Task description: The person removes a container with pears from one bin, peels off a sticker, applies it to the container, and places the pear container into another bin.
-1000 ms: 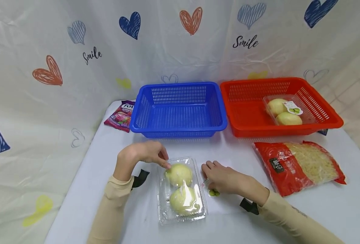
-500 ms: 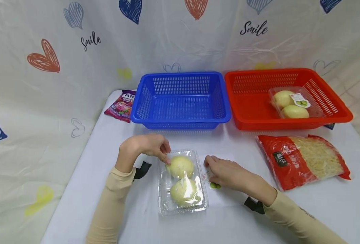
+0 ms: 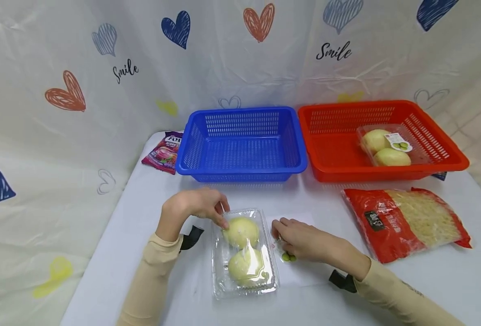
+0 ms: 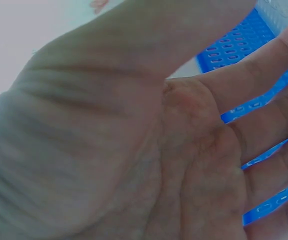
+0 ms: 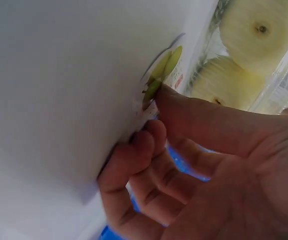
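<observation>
A clear plastic box (image 3: 224, 286) holding two pale yellow round fruits (image 3: 245, 265) lies on the white table in the head view. My left hand (image 3: 197, 203) is at its upper left corner, fingertips touching the lid, fingers fairly straight in the left wrist view. To the right of the box, my right hand (image 3: 305, 240) curls over a small label printed with green fruit (image 3: 288, 257). In the right wrist view, the thumb pinches at the edge of the label (image 5: 159, 70), which lies against a white sheet (image 5: 84, 100); the fingertips are bent beside it.
At the back are a blue basket (image 3: 240, 174) and a red basket (image 3: 326, 170). A similar labelled fruit box (image 3: 421, 154) sits in the red one. A red bag of pasta-like pieces (image 3: 399, 224) lies at right, a purple candy bag (image 3: 165, 154) at back left.
The head view has tilted down and back up. Against the box and label, both hands keep almost the same places; the right fingers shift slightly at the label.
</observation>
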Demonstrator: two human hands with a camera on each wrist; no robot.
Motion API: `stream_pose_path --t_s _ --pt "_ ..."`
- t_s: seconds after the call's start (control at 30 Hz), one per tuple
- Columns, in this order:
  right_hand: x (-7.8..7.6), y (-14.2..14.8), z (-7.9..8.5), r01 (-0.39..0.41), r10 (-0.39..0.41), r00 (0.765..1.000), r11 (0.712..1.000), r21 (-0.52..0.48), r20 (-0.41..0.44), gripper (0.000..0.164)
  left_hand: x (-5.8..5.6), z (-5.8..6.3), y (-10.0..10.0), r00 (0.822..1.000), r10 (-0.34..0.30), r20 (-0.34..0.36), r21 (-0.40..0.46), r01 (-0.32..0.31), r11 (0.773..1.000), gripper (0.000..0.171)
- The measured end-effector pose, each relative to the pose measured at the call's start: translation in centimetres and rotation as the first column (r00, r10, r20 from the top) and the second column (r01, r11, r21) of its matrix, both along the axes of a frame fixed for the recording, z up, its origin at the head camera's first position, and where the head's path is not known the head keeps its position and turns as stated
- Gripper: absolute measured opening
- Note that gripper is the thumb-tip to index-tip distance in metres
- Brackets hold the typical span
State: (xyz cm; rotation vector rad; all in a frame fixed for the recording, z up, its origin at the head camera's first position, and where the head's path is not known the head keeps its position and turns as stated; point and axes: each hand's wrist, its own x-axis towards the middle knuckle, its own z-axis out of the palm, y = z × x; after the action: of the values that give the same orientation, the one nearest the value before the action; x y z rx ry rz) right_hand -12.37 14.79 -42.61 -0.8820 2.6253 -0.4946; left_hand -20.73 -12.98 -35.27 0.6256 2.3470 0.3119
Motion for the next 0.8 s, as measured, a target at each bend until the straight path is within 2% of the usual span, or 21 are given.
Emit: stream_pose_path --t_s 0.17,0.4,0.6,0.8 --pt "0.23 0.67 -0.56 -0.065 0.065 0.998 0.998 -0.017 -0.022 0.05 0.1 -0.18 0.01 1.0 0.005 0.021 0.004 -0.005 1.0 0.047" --pt "-0.08 0.84 -0.85 -0.082 0.082 0.995 0.997 0.006 -0.062 0.05 -0.1 0.28 0.06 1.0 -0.017 0.018 -0.002 0.017 1.0 0.048" --pt "-0.63 0.57 -0.52 -0.112 0.113 0.994 0.992 0.049 -0.012 0.052 -0.28 -0.24 -0.05 1.0 0.01 0.024 -0.004 -0.01 1.0 0.048" --pt "-0.72 0.55 -0.74 -0.119 0.118 0.993 0.992 0.049 0.023 0.056 -0.11 -0.08 -0.04 0.999 0.022 0.029 -0.012 -0.021 1.0 0.048"
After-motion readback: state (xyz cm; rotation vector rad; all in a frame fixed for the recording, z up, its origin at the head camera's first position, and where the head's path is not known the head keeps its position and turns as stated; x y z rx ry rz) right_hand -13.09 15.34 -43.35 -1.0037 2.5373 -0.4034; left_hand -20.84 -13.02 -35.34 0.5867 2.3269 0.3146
